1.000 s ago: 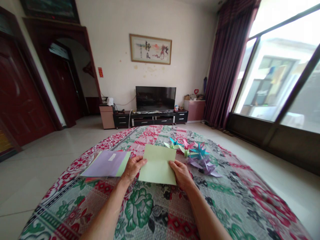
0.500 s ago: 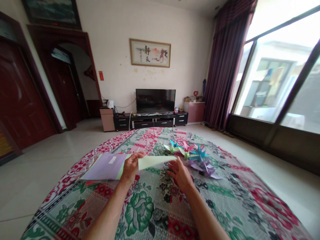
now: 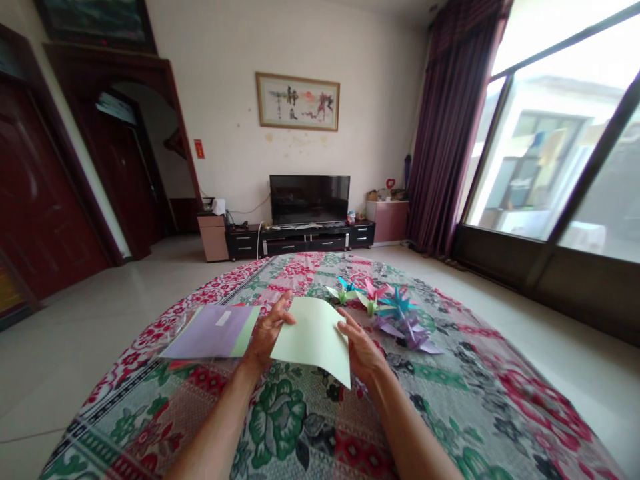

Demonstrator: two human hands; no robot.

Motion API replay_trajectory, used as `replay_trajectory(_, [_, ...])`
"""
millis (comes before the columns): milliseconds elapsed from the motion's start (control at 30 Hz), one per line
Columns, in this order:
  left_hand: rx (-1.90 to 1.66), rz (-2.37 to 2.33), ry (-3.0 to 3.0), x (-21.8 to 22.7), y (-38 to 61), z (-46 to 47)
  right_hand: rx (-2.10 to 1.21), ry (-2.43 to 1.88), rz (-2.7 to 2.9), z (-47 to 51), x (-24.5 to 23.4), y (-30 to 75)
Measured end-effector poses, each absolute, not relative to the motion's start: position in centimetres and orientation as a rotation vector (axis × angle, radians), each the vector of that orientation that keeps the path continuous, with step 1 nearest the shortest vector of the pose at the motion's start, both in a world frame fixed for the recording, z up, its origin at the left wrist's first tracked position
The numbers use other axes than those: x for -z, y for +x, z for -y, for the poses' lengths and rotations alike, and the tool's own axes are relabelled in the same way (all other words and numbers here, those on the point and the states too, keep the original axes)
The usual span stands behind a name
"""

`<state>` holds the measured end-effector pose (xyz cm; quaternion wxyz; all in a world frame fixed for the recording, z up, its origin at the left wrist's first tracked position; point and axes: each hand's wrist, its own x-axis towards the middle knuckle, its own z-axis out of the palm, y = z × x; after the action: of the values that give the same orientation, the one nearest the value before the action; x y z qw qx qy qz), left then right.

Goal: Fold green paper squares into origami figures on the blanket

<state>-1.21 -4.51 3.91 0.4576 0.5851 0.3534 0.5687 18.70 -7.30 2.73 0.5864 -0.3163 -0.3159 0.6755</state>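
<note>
A pale green sheet of paper (image 3: pixel 313 335) is held up between my two hands, bowed a little, with its near right corner drooping. My left hand (image 3: pixel 269 333) grips its left edge, thumb on top. At the right edge, my right hand (image 3: pixel 361 343) has the paper between thumb and fingers. To the left lies a stack of coloured paper (image 3: pixel 210 337), mostly purple on top with a green strip showing and a small white label. Several folded paper cranes (image 3: pixel 400 303) in blue, pink, green and purple stand in a cluster beyond my right hand.
A patterned floral cloth (image 3: pixel 280 427) covers the round table. Across the room a television (image 3: pixel 310 200) stands on a low black cabinet (image 3: pixel 313 241). Dark curtains (image 3: pixel 445 133) and a large window are on the right; wooden doors are on the left.
The green paper was seen nearly edge-on as a narrow band; now its broad face shows, opened out towards me. My right hand has moved from its tip to its right edge.
</note>
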Motion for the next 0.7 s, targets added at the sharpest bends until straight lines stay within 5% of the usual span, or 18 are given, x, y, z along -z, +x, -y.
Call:
replay_trajectory(567, [-1.359,-1.211,2.021,-1.7,-1.7,3.6,-1.220,-1.018,0.936,6.3,-0.9,19.1])
replay_trajectory(700, [-1.623,-1.405,2.090,-1.5,-2.2,3.0,-1.075,-1.156,0.916,5.0,0.7,19.4])
